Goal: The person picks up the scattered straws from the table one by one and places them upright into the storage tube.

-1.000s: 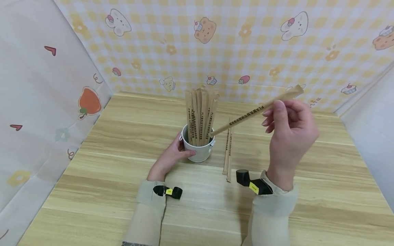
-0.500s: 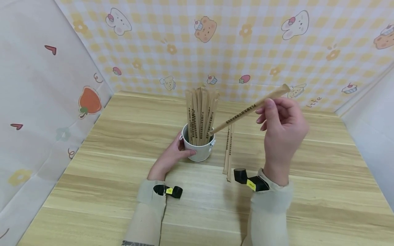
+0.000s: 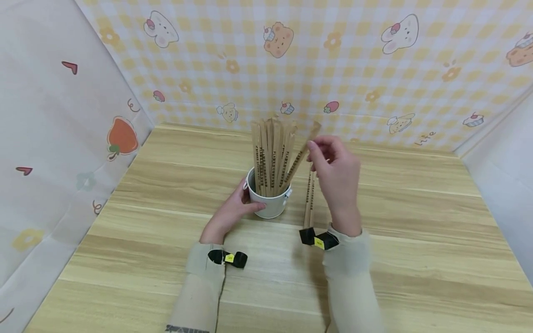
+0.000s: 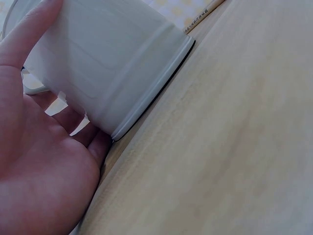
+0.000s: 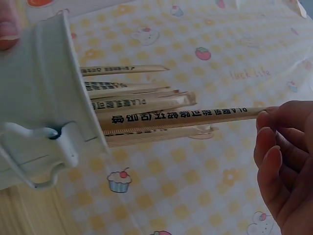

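A small white metal bucket (image 3: pixel 269 208) stands on the table, full of paper-wrapped straws (image 3: pixel 266 157) with dark print. My left hand (image 3: pixel 235 210) holds the bucket from its left side, thumb across the front; in the left wrist view the fingers (image 4: pixel 68 117) curve behind it. My right hand (image 3: pixel 335 166) pinches one wrapped straw (image 3: pixel 300 157) near its upper end, between thumb and fingers. This straw leans to the right, its lower end inside the bucket among the others. In the right wrist view the pinched straw (image 5: pixel 195 116) reaches past the bucket's rim.
Two more wrapped straws (image 3: pixel 309 199) lie side by side on the wooden table (image 3: pixel 416 222), right of the bucket and partly behind my right hand and wrist camera. A yellow checked cloth (image 3: pixel 354 83) backs the table; a white printed sheet (image 3: pixel 62 115) hangs at the left.
My right hand has moved left toward the bucket, tipping the pinched straw steeper. Its lower end has gone from the rim down into the bucket. My left hand stays put.
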The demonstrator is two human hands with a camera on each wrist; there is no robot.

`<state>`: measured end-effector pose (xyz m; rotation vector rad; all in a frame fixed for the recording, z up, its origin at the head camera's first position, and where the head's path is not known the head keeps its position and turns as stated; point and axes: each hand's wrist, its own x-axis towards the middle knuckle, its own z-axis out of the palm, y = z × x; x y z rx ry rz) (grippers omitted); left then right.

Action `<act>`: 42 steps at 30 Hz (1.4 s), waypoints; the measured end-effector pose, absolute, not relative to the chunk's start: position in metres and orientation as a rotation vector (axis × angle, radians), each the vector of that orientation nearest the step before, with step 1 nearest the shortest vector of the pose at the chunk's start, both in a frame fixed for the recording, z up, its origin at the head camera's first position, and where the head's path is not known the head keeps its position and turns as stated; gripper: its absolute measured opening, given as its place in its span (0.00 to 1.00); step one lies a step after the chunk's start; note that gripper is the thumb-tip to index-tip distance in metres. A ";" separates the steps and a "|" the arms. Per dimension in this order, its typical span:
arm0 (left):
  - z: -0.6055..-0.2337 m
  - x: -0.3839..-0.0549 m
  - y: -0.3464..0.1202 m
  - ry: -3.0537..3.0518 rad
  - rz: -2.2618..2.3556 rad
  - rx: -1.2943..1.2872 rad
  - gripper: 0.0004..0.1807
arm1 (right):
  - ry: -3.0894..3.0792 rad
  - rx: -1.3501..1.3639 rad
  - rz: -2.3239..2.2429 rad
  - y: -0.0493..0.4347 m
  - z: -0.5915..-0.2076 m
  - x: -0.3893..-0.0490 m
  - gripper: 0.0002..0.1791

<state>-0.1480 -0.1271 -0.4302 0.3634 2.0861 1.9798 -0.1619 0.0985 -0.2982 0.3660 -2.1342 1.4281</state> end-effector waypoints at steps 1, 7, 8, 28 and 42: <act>-0.430 -0.148 -0.127 2.081 1.987 0.368 0.51 | -2.158 0.383 1.404 0.097 -0.301 -0.163 0.13; -0.431 -0.149 -0.127 2.038 2.026 0.371 0.52 | -2.310 0.401 1.315 0.092 -0.311 -0.170 0.12; -0.431 -0.149 -0.127 2.041 2.020 0.365 0.52 | -2.329 0.398 1.311 0.092 -0.312 -0.171 0.11; -0.431 -0.149 -0.127 2.088 1.982 0.357 0.50 | -2.554 0.364 1.305 0.088 -0.330 -0.182 0.11; -0.407 -0.139 -0.124 2.065 1.982 0.355 0.52 | -2.585 0.174 1.448 0.105 -0.328 -0.184 0.17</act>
